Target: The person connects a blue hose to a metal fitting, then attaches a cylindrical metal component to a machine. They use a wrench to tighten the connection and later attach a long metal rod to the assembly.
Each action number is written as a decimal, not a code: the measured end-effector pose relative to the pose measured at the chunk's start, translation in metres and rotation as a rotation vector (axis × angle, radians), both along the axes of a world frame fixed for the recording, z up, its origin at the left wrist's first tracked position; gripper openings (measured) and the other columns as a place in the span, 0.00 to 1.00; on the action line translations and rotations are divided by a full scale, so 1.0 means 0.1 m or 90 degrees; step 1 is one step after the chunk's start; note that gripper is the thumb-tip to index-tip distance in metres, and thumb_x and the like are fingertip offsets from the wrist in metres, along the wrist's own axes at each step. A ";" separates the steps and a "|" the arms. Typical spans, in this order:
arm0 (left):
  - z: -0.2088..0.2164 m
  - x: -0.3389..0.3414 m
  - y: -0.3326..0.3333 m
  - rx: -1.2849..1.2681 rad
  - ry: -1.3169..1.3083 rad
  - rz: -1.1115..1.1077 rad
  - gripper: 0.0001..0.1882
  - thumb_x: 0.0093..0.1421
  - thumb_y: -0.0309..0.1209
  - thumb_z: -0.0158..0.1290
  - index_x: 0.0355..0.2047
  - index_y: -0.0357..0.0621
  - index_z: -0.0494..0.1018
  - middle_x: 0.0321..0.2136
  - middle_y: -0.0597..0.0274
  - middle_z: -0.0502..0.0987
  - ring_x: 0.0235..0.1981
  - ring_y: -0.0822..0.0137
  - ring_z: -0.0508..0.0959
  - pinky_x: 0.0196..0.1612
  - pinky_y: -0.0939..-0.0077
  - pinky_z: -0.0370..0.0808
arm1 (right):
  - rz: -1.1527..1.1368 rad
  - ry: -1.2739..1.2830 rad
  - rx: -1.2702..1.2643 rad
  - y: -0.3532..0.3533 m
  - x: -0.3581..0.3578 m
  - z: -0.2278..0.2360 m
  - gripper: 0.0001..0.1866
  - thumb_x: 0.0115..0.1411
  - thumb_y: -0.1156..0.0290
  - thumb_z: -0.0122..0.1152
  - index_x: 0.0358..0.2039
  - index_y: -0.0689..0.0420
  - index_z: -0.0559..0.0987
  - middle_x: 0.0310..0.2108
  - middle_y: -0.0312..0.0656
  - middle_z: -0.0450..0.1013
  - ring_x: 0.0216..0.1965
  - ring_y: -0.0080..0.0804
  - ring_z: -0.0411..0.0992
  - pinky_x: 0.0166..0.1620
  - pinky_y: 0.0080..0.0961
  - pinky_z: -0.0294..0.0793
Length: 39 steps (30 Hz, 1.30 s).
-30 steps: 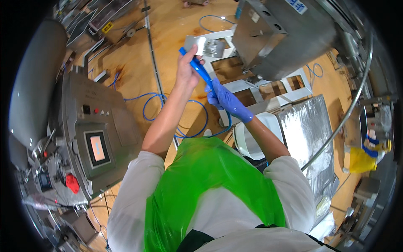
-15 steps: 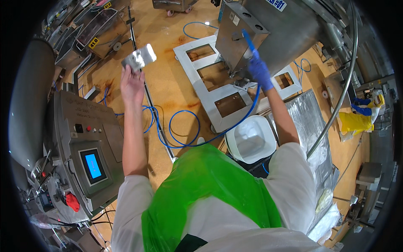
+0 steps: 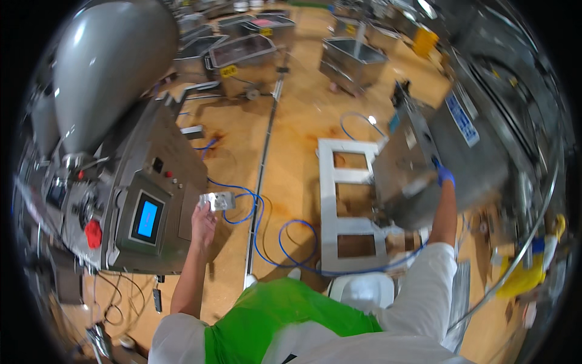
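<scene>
My bare left hand [image 3: 205,221] is closed on one end of a small flat silver metal piece [image 3: 218,201], held up beside the steel control cabinet [image 3: 182,164]. My right hand [image 3: 445,176], in a blue glove, is closed with a short blue end showing above the fist. The blue hose [image 3: 379,268] rises from the floor toward that hand and passes behind my forearm. Right beside the glove stand a steel box [image 3: 400,161] and a large rounded steel vessel [image 3: 485,164]. Blur hides the exact grip of the right fingers.
A lit touch screen [image 3: 147,218] is set in the cabinet, below a grey steel cone [image 3: 112,67]. A white frame [image 3: 328,206] lies by the vessel, a white tub [image 3: 364,290] near my feet. Hose loops cross the floor. Steel carts [image 3: 245,73] stand farther off.
My view has tilted up, bringing the carts and cone into sight. My left hand has lowered, with the metal piece now lying more level. The right arm reaches farther out along the vessel.
</scene>
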<state>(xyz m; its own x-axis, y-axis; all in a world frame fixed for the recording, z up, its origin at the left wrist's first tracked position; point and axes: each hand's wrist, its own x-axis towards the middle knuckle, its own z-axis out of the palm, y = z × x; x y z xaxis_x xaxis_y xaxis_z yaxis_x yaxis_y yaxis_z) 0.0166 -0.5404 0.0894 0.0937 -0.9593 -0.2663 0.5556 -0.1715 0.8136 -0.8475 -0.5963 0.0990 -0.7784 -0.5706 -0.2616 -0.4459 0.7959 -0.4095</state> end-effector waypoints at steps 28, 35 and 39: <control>0.10 0.20 0.24 0.041 -0.129 0.066 0.09 0.60 0.31 0.52 0.42 0.52 0.69 0.28 0.76 0.73 0.26 0.81 0.71 0.28 0.84 0.65 | -0.126 -0.010 -0.136 -0.33 0.58 -0.07 0.37 0.54 0.41 0.53 0.45 0.67 0.69 0.32 0.54 0.74 0.33 0.41 0.74 0.38 0.35 0.73; 0.14 0.47 0.22 -0.046 -0.042 0.079 0.07 0.63 0.32 0.48 0.41 0.52 0.69 0.31 0.75 0.71 0.32 0.81 0.70 0.31 0.83 0.66 | 0.030 0.509 -0.153 -0.19 1.43 0.31 0.37 0.57 0.46 0.55 0.54 0.68 0.65 0.48 0.57 0.70 0.46 0.53 0.71 0.50 0.42 0.69; 0.51 0.72 0.22 -0.087 0.074 0.098 0.13 0.63 0.38 0.49 0.44 0.47 0.69 0.34 0.72 0.75 0.35 0.78 0.72 0.37 0.79 0.69 | 0.644 0.276 -0.586 -0.63 3.02 0.50 0.23 0.62 0.64 0.53 0.54 0.64 0.67 0.48 0.52 0.69 0.48 0.41 0.69 0.53 0.33 0.65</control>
